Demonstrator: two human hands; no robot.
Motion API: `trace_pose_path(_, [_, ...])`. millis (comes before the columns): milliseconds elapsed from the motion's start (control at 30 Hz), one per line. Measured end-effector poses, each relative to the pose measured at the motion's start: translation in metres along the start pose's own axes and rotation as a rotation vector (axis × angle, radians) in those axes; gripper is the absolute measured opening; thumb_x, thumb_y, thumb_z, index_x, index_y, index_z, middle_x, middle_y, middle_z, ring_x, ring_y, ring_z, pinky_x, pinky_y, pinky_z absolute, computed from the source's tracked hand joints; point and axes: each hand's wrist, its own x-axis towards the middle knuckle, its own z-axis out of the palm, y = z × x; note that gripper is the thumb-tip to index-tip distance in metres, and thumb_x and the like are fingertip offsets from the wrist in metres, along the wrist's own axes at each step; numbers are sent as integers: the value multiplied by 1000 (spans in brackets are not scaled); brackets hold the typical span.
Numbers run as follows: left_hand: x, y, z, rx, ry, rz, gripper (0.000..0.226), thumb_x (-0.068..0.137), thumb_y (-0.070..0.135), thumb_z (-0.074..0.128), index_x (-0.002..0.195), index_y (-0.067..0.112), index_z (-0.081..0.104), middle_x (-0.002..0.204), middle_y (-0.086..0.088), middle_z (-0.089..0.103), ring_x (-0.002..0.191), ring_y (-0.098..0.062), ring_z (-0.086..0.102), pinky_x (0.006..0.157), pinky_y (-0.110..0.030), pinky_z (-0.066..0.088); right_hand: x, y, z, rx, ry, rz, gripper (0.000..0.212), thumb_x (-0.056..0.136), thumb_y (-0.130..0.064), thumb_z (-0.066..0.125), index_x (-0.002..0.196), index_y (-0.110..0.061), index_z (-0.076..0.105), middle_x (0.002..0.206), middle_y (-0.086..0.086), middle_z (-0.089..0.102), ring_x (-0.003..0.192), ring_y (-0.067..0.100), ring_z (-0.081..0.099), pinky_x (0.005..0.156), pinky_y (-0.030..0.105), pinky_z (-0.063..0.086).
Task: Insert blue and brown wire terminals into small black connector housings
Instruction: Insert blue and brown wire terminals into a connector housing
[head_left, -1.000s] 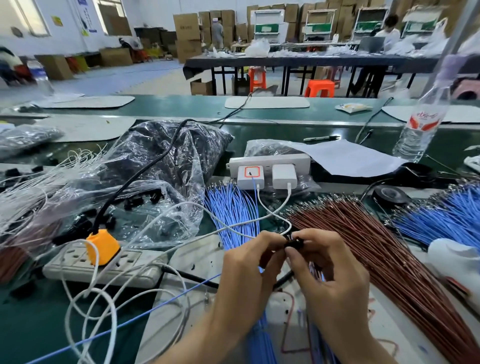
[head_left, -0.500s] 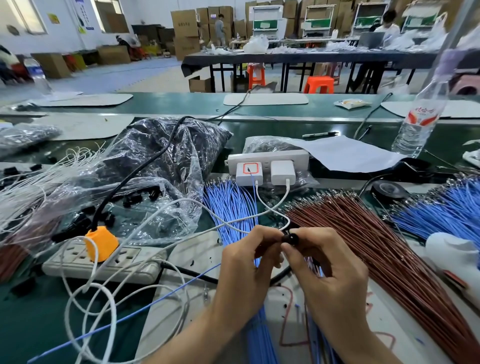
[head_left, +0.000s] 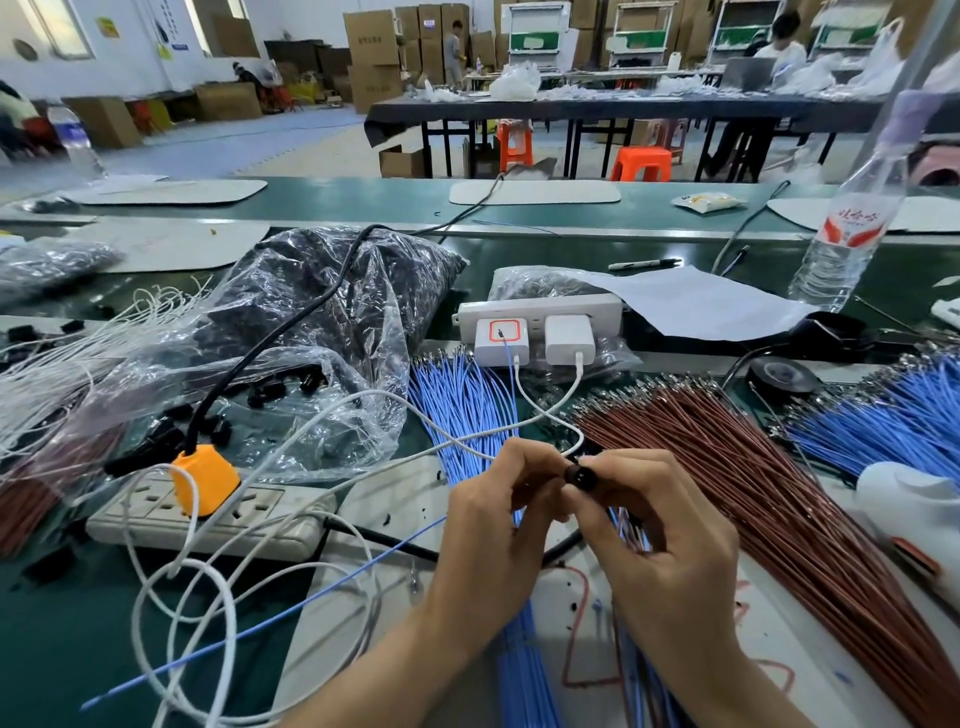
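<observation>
A small black connector housing (head_left: 575, 474) sits between the fingertips of both hands, low in the middle of the view. My right hand (head_left: 660, 540) pinches it from the right. My left hand (head_left: 498, 530) has its fingers curled up against it from the left; what they pinch is hidden. Blue wires (head_left: 462, 405) lie in a bundle behind the hands and run under them. A large fan of brown wires (head_left: 737, 483) spreads to the right. More blue wires (head_left: 893, 415) lie at the far right.
A clear bag of black housings (head_left: 311, 332) lies at the left, with loose housings (head_left: 270, 392) beside it. A white power strip with an orange plug (head_left: 202, 480), white cables (head_left: 176, 587), two chargers (head_left: 535, 340), a water bottle (head_left: 847, 234) and a tape roll (head_left: 782, 375) crowd the bench.
Both hands have lifted slightly and drifted up the view with the housing still held between them. The rest of the bench is as before.
</observation>
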Motion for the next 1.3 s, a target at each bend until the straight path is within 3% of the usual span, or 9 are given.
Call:
trace_pose_path(200, [-1,-4,1,-35,-29,-22,8,88,1,57,93,7,59,80,1,68,70,-10,67,67,-24,56,0,2,0,15,-15,44,14,80,-15,69,89,-4,67,88,2,65,79,9,63,68,23,54])
trace_pose_path(500, [1,-2,1,-69,-77,-86,16,89,7,55,93,22,59,78,10,66,68,-5,63,67,-21,53,1,3,-1,22,-27,32,19,84,-22,64,92,-5,67,90,0,65,81,9,63,69,21,53])
trace_pose_path(667, [1,-3,2,-68,-107,-83,9,91,11,54,97,12,61,86,-1,69,76,-18,68,72,-38,56,2,3,-3,38,-27,22,14,82,-16,68,95,-10,68,94,-3,66,84,7,64,73,19,52])
trace_pose_path(833, [2,-3,0,-90,-114,-48,10,92,7,54,96,13,61,85,0,69,79,-15,68,73,-28,55,3,4,-3,50,-38,22,18,78,-4,69,95,-10,68,94,-2,66,83,8,64,73,15,50])
trace_pose_path(967, [3,-2,-2,-136,-112,-42,10,92,5,54,95,13,60,87,3,70,83,-4,69,75,-16,51,3,2,-3,79,-42,42,17,79,-7,70,95,-11,68,94,-2,66,85,9,65,73,17,51])
trace_pose_path(1100, [3,-1,-2,-149,-107,-23,6,92,8,54,93,14,56,86,2,70,81,-7,69,73,-16,51,3,1,-3,111,-35,71,14,80,-15,71,92,-10,68,93,-1,66,84,9,65,72,17,51])
trace_pose_path(1300, [2,-2,-2,-194,-118,-59,10,92,10,54,93,20,55,84,2,72,80,-9,70,70,-16,50,4,-2,-3,121,-27,76,13,76,-9,71,89,-11,67,90,-1,67,82,8,65,71,13,51])
